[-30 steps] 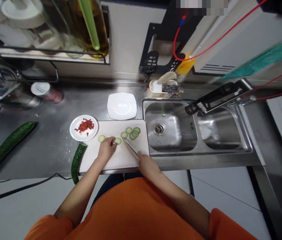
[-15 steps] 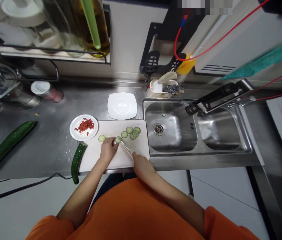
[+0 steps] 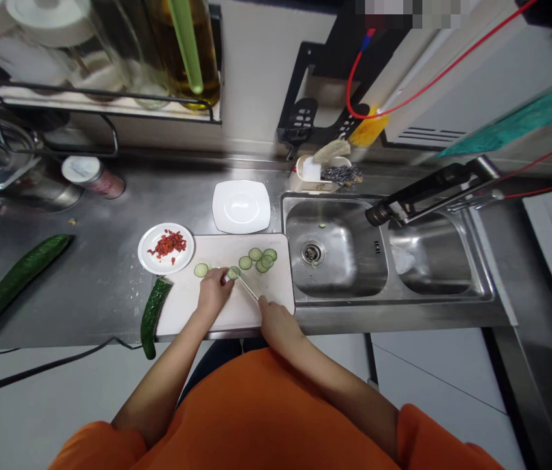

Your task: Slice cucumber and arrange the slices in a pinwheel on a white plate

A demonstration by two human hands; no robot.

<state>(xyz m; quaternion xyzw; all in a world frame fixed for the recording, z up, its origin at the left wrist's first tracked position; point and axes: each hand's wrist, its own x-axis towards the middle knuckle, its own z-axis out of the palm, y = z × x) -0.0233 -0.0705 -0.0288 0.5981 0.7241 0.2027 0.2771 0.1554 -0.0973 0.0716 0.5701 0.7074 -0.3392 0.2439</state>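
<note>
My right hand (image 3: 278,321) grips a knife (image 3: 248,287), its thin blade pointing left to a round cucumber slice (image 3: 233,273) on the white cutting board (image 3: 246,310). The fingers of my left hand (image 3: 213,287) are drawn together at that slice's left edge, pinching it. Several more cucumber slices (image 3: 245,262) lie loose or overlapping to the right on the board, and a single pale slice (image 3: 201,269) rests to the left of my fingers. A cut cucumber piece (image 3: 153,320) leans over the counter's front edge beside the board.
A white plate (image 3: 141,254) with red berries (image 3: 171,244) touches the board's upper left. Behind the board stands a square white plate (image 3: 241,207). To the right is a steel sink (image 3: 335,294) with a faucet (image 3: 427,189). At far left lie a whole cucumber (image 3: 16,287) and a pink can (image 3: 104,181).
The whole view has shifted slightly. My hands, the knife and the slices keep practically the same places on the board.
</note>
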